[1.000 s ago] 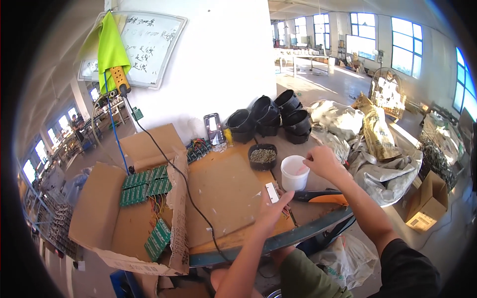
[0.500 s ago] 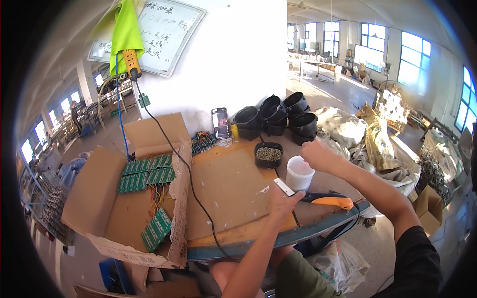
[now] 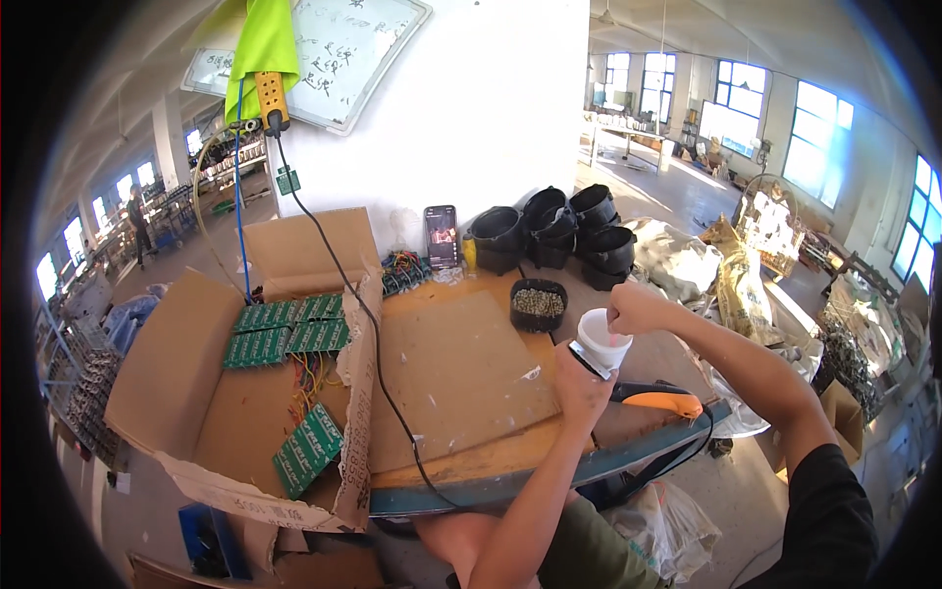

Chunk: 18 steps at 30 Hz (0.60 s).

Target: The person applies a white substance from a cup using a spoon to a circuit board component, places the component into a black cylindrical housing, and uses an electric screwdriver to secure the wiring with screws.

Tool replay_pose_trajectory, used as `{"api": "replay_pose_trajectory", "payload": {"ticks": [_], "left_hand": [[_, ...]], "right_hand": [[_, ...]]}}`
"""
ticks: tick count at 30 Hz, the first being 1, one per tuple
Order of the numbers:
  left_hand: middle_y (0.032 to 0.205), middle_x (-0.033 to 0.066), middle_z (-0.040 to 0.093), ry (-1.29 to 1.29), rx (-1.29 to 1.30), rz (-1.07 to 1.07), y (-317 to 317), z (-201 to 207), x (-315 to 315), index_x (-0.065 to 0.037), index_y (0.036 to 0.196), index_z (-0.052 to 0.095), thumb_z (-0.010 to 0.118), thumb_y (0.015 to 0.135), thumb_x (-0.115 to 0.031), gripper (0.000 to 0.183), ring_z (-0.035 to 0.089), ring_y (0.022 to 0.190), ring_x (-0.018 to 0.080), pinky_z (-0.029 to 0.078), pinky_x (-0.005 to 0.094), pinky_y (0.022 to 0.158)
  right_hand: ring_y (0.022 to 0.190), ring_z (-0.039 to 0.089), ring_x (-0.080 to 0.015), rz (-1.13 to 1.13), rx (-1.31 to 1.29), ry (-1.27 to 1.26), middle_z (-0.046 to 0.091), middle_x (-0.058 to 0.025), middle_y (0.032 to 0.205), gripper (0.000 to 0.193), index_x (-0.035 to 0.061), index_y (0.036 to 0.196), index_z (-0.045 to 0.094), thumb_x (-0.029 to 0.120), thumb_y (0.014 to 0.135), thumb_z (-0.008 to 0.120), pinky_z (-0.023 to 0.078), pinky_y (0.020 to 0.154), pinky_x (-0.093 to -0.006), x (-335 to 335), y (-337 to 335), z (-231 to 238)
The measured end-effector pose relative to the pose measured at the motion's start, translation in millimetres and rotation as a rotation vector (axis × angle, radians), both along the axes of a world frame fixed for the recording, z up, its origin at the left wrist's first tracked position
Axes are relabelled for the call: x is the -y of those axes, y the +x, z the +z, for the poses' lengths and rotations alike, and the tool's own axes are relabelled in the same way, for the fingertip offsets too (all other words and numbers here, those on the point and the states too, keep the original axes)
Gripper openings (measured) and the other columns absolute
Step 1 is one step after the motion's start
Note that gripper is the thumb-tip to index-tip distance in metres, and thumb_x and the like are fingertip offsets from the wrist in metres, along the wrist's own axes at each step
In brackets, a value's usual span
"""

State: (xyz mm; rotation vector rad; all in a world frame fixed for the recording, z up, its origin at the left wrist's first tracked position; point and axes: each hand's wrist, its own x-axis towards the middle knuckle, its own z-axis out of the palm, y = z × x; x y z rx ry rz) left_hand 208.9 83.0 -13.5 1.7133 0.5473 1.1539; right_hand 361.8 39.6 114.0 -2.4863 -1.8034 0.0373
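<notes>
White piece [image 3: 591, 361] held in the left hand [image 3: 586, 391], beside the tub [image 3: 614, 355].
In the head view, it is clamped by the left fingers; the right hand [image 3: 638, 309] is held at the tub's rim, its grip impossible to tell. A bowl [image 3: 538, 322] is seen nearby.
</notes>
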Motion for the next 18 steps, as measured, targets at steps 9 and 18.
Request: {"api": "replay_pose_trajectory", "payload": {"ticks": [9, 18], "left_hand": [[0.104, 0.0219, 0.061, 0.005, -0.021, 0.035, 12, -12, -2, 0.000, 0.112, 0.048, 0.089, 0.058, -0.016, 0.069, 0.060, 0.100, 0.0421, 0.048, 0.0467, 0.084], [0.102, 0.0224, 0.061, 0.026, 0.044, -0.003, 9, -14, -1, 0.000, 0.112, 0.048, 0.087, 0.062, -0.016, 0.066, 0.060, 0.097, 0.0423, 0.049, 0.0460, 0.084]], "right_hand": [[0.061, 0.065, -0.0160, -0.327, -0.510, 0.060, 0.069, -0.0090, 0.067, 0.022, -0.0043, 0.080, 0.075, 0.016, 0.071, 0.073, 0.051, 0.058, -0.0309, 13, -3, -2], [0.058, 0.056, -0.0112, -0.485, -0.755, 0.364, 0.063, -0.0061, 0.066, 0.014, -0.0049, 0.082, 0.074, 0.008, 0.080, 0.070, 0.043, 0.050, -0.0245, 58, 8, 2]]}}
